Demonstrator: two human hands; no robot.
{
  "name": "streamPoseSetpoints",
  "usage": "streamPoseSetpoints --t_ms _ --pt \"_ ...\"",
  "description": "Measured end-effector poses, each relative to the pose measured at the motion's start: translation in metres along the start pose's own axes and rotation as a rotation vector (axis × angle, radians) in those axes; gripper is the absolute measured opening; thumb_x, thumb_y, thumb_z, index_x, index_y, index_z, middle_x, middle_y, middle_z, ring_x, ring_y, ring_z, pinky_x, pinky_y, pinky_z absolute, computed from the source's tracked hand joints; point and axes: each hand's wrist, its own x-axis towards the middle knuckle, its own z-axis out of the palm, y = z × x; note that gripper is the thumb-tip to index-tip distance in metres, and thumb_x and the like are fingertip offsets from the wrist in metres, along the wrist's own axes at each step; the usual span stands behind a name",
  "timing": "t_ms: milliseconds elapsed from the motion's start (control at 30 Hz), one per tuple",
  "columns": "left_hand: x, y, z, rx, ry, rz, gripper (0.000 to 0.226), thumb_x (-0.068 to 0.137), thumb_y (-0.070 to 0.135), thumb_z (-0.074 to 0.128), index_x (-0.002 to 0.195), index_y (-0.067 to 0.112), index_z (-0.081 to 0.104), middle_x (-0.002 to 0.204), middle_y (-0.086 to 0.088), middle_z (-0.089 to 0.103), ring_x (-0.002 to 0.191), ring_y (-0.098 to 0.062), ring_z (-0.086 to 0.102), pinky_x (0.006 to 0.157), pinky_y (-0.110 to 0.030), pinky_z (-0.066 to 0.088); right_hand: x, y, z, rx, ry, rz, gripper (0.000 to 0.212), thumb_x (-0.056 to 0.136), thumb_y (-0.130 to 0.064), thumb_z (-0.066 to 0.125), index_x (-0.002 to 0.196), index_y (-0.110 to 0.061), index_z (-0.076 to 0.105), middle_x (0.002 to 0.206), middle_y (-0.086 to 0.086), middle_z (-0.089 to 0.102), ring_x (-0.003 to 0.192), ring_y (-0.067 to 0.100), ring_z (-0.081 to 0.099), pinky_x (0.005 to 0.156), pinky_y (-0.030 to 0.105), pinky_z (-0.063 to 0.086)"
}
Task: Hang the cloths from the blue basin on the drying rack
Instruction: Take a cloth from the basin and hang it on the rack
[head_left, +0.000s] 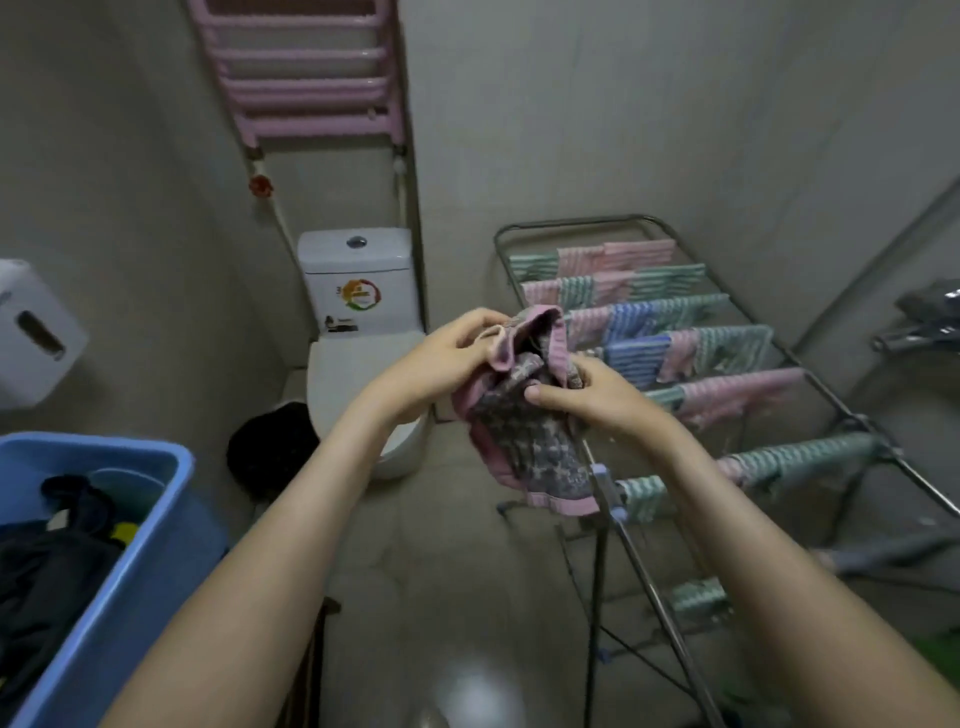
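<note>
**Both hands grip a pink-edged cloth beside the loaded rack**

Head view: a soft, crumpled cloth (530, 447) hangs bunched between the two hands. Its middle is grey with a mottled pattern, and a plain pink band borders it. The left hand (447, 353) has its fingers curled and pinches the folded pink edge at the very top of the bundle. The right hand (597, 400) grips a little lower on the cloth's right side, thumb pressed flat on the patterned face and fingers tucked behind. Most of the fabric droops below both grips, and its lower pink hem reaches down to about the near corner of the drying rack (649, 587); I cannot tell whether it touches.

The rack is thin shiny metal tubing with pale blue plastic joints. Striped cloths (727, 348) in pink, green and blue are draped over its parallel rails.

At lower left stands the blue basin (156, 571), smooth plastic with rounded corners, with dark clothes (41, 587) heaped inside. It is well apart from the held cloth. A glossy white toilet (363, 364) stands against the far wall, below a pink tubular radiator (306, 67).
</note>
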Motion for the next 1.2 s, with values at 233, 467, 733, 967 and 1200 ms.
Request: streamPoseSetpoints --t_ms 233,467,733,967,1200 --pt "-0.014 0.017 0.110 -0.097 0.004 -0.022 0.021 0.097 0.005 0.045 0.091 0.021 0.057 0.080 0.000 0.060 0.074 -0.017 0.056 0.058 -0.024 0.042 -0.109 0.016 -0.059 0.026 0.156 0.005 0.013 0.091 -0.009 0.060 0.094 -0.020 0.065 0.079 -0.013 0.071 0.078 0.000 0.066 0.068 0.014 0.048" --pt "-0.038 0.029 0.157 -0.127 -0.269 -0.040 0.029 0.073 -0.002 0.057 0.092 0.020 0.055 0.085 0.000 0.060 0.065 -0.003 0.056 0.053 -0.017 0.044 -0.172 0.020 -0.075 0.015 0.234 0.058 0.013 0.089 -0.014 0.063 0.098 -0.005 0.067 0.092 0.005 0.072 0.085 0.013 0.068 0.076 0.028 0.054" --pt "-0.047 0.048 0.207 -0.100 -0.499 0.030 0.028 0.082 0.012 0.069 0.102 0.017 0.050 0.094 -0.004 0.060 0.082 -0.012 0.059 0.073 -0.032 0.049 -0.224 0.020 -0.088 0.047 0.428 0.082 0.010 0.089 -0.011 0.060 0.088 -0.016 0.069 0.080 -0.004 0.073 0.077 0.008 0.067 0.068 0.020 0.051" --pt "-0.054 0.060 0.246 -0.104 -0.681 0.141 0.044 0.085 0.000 0.065 0.123 0.015 0.052 0.114 -0.002 0.063 0.097 -0.009 0.062 0.078 -0.024 0.054 -0.273 0.022 -0.091 0.000 0.617 0.152 0.008 0.089 -0.016 0.061 0.091 -0.019 0.068 0.082 -0.007 0.074 0.078 0.006 0.067 0.069 0.020 0.052" --pt "-0.069 0.072 0.278 -0.101 -0.547 0.072 0.015 0.096 0.007 0.045 0.104 0.010 0.058 0.080 -0.008 0.060 0.057 -0.009 0.057 0.052 -0.023 0.053 -0.317 0.034 -0.098 -0.064 0.710 0.232 0.009 0.091 -0.016 0.059 0.087 -0.021 0.065 0.074 -0.012 0.071 0.072 0.002 0.065 0.067 0.019 0.050"
